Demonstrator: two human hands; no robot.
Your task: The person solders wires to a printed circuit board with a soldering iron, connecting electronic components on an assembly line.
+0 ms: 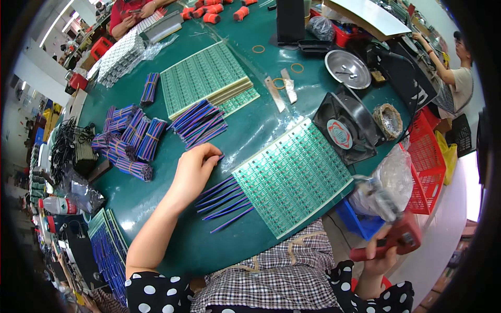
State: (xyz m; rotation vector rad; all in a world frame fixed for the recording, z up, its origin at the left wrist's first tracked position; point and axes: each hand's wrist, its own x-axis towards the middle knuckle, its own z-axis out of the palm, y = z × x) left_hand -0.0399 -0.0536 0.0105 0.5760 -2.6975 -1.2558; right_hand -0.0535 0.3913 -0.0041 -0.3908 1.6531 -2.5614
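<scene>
R hand holds a red tool, blurred, off the R edge of the green board on the worktop; if hot, it could melt the plastic bag nr that edge. Loose wires stick out the board's L side. L hand is just past 'em, fingers curled in, can't tell if pinching one; brushing 'em might skew 'em. Wire pile's beyond, up-left of board.

Board panel light green; loose wires blue and purple; handheld tool red. Table dark green, apron dark-and-white checked. Sleeves black with white polka dots; crate red, bin blue.
</scene>
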